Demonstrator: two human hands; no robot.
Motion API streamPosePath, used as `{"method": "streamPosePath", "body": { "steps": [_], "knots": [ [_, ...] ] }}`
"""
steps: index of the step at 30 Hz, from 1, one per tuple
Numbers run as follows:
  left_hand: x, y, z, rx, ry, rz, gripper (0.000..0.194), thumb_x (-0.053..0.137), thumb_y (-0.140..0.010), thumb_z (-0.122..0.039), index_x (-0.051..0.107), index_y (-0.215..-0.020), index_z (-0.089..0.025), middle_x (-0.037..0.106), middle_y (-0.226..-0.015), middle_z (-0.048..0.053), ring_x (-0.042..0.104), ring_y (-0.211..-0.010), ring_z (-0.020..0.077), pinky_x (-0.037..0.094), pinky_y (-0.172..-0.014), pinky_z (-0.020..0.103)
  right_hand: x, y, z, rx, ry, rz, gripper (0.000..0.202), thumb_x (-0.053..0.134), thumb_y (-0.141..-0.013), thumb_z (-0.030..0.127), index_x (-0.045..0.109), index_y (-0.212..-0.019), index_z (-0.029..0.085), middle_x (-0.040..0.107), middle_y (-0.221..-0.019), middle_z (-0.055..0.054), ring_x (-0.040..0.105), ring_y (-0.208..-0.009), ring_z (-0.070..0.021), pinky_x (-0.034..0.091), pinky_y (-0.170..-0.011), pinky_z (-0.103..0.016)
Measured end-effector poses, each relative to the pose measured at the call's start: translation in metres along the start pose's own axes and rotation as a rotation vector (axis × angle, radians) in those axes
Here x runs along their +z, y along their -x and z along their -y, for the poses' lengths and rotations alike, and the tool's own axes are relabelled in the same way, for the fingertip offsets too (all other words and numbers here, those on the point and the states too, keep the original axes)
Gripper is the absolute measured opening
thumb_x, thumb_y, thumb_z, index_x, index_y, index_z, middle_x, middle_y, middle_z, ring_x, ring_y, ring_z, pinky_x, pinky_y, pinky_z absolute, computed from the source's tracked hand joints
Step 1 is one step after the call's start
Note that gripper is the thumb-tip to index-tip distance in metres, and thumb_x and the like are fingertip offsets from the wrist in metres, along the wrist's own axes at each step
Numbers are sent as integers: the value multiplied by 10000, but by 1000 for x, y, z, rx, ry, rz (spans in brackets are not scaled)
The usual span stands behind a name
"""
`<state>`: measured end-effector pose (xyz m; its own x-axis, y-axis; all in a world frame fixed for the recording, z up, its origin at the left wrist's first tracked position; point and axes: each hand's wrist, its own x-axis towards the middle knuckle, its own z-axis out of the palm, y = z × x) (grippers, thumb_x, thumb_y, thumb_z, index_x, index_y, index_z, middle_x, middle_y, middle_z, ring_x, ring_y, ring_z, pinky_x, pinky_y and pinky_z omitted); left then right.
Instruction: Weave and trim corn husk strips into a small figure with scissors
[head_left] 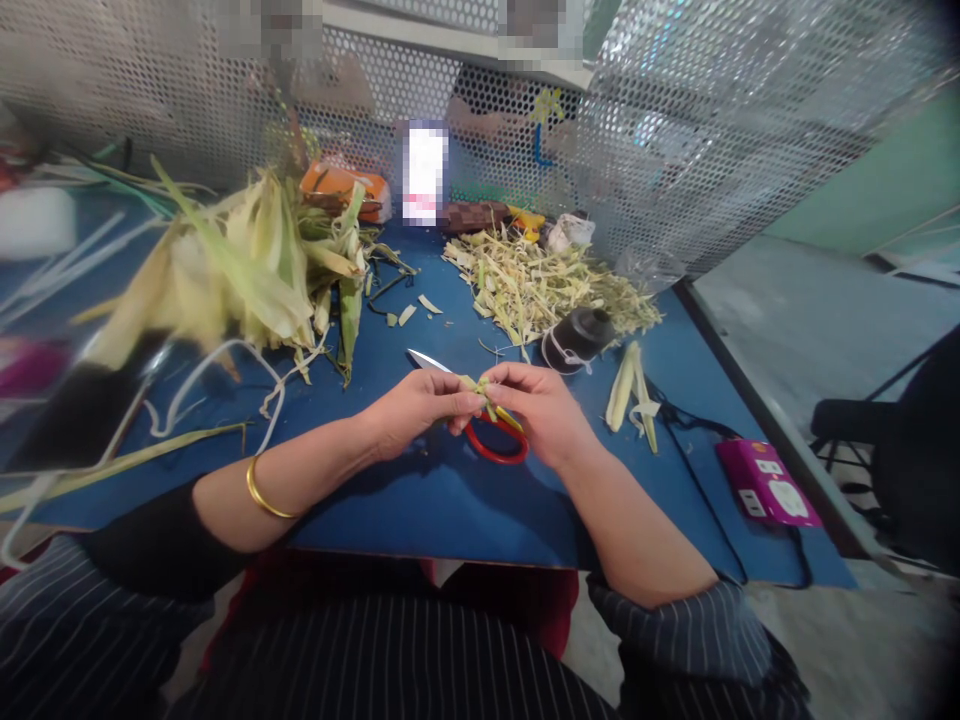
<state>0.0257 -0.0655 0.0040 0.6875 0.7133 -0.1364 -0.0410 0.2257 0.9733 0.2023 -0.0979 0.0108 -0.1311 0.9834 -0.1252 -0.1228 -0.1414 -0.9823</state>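
Observation:
My left hand (427, 405) and my right hand (536, 405) meet over the middle of the blue table. Both pinch a small piece of pale green corn husk (480, 388) between thumbs and fingertips. Beneath the hands lie scissors (497, 443) with red handles, their blade pointing to the upper left; my fingers hide part of them. Beyond my right hand a dark spool of thread (577, 340) rests on its side at a tilt. A few husk strips (630, 390) lie to the right of that hand.
A big bundle of corn husks (255, 260) covers the left. Husk scraps (540, 285) are heaped at the back right. A lit phone (424, 172) stands before a perforated metal screen (660, 150). A purple power socket box (769, 483) with a black cord sits at right.

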Motion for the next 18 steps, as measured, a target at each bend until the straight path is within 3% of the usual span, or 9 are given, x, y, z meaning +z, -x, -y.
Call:
{"method": "streamPosePath", "body": {
  "steps": [3,7,10,13,18],
  "knots": [
    [1,-1,-2,-12,-16,-33,305,621,-805,-435,639,-740,-138,593,-633,5,497,-570,80,394,-586,217,1,-1,-1,-28,-13,-65,143,746,-687,307,690,-747,190,637,-650,9,549,-592,-107,452,-618,-263],
    [0,-1,-6,100,-168,-115,352,615,-798,-479,656,-776,-130,629,-689,29,542,-630,107,424,-622,234,3,-1,0,-49,-11,-126,144,744,-683,309,689,-734,186,612,-622,19,529,-587,-103,447,-618,-260],
    [0,0,-6,176,-350,-201,299,685,-746,-428,668,-784,-132,635,-680,17,532,-615,107,415,-600,228,4,-1,1,-61,9,-145,126,744,-680,292,684,-715,188,607,-615,26,515,-576,-95,435,-607,-252],
    [2,1,-3,230,-542,-284,246,641,-788,-378,676,-747,-138,642,-659,11,520,-601,105,407,-592,226,5,-1,0,-66,23,-149,117,746,-679,281,682,-710,187,609,-608,26,517,-570,-95,427,-594,-249],
    [3,2,1,298,-691,-332,216,595,-822,-324,689,-731,-152,671,-669,6,548,-607,109,408,-595,224,7,-1,-3,-50,30,-164,140,763,-664,292,687,-713,185,612,-603,21,520,-562,-98,422,-580,-252]
  ]
}}
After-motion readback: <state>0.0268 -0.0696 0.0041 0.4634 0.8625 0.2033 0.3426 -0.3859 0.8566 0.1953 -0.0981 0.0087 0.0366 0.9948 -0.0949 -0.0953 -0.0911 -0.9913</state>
